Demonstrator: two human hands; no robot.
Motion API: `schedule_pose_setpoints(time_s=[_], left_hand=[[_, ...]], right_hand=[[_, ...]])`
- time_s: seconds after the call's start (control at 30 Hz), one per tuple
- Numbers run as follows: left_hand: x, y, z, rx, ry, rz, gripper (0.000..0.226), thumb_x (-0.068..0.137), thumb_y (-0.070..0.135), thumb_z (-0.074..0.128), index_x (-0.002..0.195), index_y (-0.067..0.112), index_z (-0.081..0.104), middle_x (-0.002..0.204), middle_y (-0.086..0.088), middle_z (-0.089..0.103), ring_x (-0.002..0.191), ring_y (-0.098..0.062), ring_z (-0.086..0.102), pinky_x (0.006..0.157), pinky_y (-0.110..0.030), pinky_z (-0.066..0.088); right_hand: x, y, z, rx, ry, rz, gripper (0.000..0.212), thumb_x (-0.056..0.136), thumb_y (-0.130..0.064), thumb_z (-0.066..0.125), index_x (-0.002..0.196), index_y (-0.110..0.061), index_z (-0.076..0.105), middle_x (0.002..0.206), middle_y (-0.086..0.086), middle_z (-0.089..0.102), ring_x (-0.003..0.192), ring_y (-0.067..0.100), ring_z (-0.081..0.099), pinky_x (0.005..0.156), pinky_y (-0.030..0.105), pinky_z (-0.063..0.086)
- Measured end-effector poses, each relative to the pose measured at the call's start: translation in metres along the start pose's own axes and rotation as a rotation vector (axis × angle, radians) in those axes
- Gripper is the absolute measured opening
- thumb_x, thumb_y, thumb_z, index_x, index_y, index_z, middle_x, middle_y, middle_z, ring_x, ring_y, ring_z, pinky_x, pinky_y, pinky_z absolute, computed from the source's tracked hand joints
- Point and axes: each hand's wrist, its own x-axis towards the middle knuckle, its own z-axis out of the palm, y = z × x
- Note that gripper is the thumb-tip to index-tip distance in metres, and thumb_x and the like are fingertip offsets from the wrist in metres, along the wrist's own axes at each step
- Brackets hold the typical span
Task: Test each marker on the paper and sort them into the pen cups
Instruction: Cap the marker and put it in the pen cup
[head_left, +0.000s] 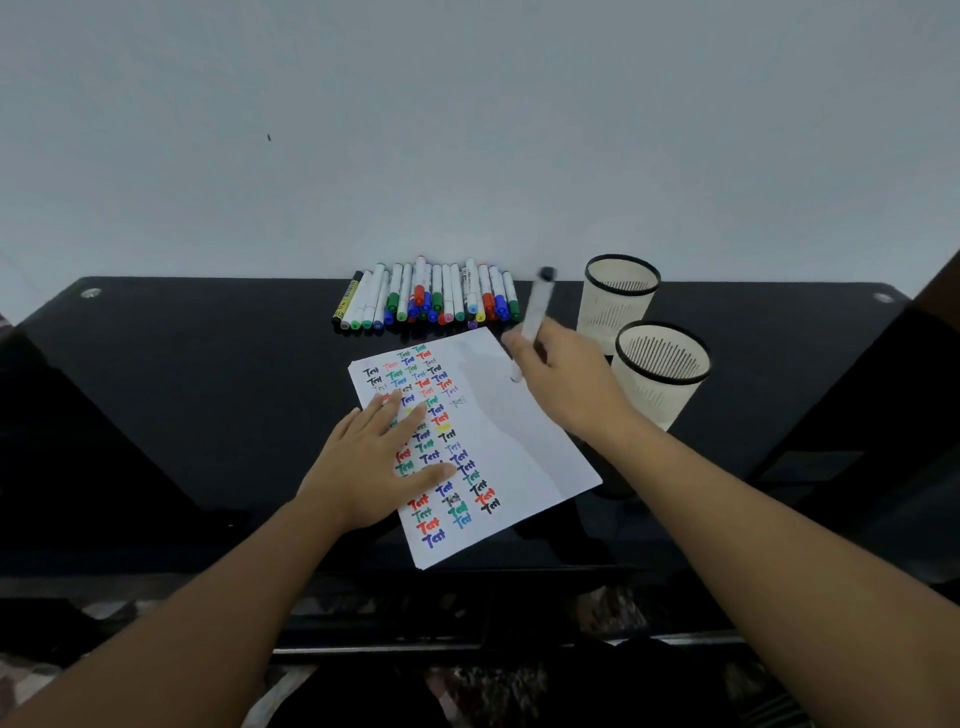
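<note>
Pinched in the right hand (563, 382) is a white marker (535, 317), with the fingers closed round its lower part. It is held tilted over the top right corner of the paper (524, 441). Its dark end points up toward the wall (467, 130), and its low end is just above the sheet. The marker is blurred, so its colour and its tip cannot be told.

Pressed flat on the paper is the left hand (376, 462), with fingers spread and nothing held. Some of the written words are hidden under it.

The paper lies slanted in the middle of the black counter (182, 389). Its near corner is close to the front edge of the counter. The left half is filled with rows of the word "Test" in red, blue, green, black and yellow. The right half is mostly bare and white.

A row of markers (431, 299) is laid side by side at the back edge, against the wall. Their caps are mixed in colour and are packed too tight to count.

Two pale pen cups with black rims are seen on the right. The far cup (618, 306) is just behind the near cup (657, 374). What is inside them cannot be seen. Wide bare room is left on the left of the counter.
</note>
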Motion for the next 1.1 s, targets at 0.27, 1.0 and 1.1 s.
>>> schedule_pose_setpoints(time_s=[0.27,1.0,1.1], left_hand=[[0.001,-0.002,0.003,-0.017,0.028,0.006,0.107,0.073,0.102,0.016,0.161,0.043,0.004,0.169,0.009,-0.009,0.155,-0.009,-0.013,0.127,-0.04,-0.002],[0.002,-0.004,0.002,-0.014,0.021,0.002,0.11,0.071,0.103,0.016,0.161,0.042,0.005,0.169,0.008,-0.008,0.156,-0.012,-0.011,0.127,-0.042,0.0],[0.003,-0.005,0.002,-0.039,0.021,-0.002,0.112,0.069,0.104,0.019,0.161,0.042,0.008,0.17,0.007,-0.004,0.156,-0.013,-0.008,0.127,-0.043,0.001]], right_hand=[[0.002,-0.001,-0.075,-0.163,0.238,-0.05,0.033,0.107,-0.044,0.051,0.12,-0.014,0.051,0.088,-0.003,0.065,0.082,0.021,0.065,0.07,0.042,0.053],[-0.005,0.041,-0.09,-0.218,0.14,0.241,0.028,0.097,-0.044,0.064,0.117,-0.025,0.065,0.079,-0.017,0.062,0.084,0.009,0.063,0.068,0.031,0.047],[-0.003,0.033,-0.088,-0.206,0.182,0.18,0.033,0.097,-0.049,0.064,0.119,-0.025,0.061,0.076,-0.014,0.063,0.081,0.006,0.062,0.07,0.033,0.048]])
